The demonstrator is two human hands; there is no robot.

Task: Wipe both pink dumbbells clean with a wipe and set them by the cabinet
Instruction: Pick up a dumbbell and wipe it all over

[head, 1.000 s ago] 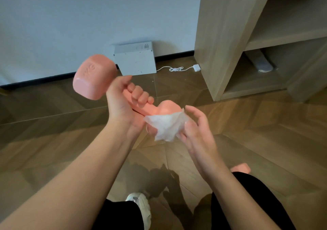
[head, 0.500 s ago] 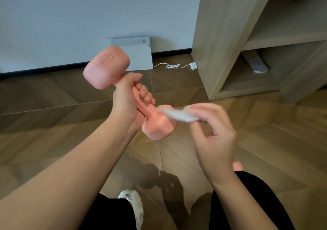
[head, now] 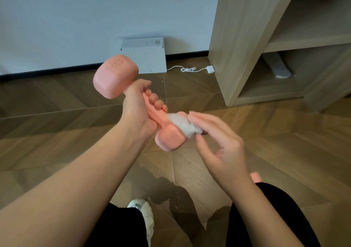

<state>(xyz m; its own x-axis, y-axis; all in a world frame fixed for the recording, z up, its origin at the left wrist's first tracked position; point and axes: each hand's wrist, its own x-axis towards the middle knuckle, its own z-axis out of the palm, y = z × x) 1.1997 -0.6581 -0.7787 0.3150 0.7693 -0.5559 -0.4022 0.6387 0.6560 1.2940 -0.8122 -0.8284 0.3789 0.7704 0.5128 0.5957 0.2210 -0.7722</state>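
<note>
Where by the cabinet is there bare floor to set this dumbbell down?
Bare floor runs along the front of the cabinet, out toward the person's knees. Left of the cabinet, the strip by the wall is crowded: white box, cable and plug.

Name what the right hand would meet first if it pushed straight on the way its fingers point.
The right hand meets the wipe it holds, then the pink dumbbell seemingly right behind.
</note>
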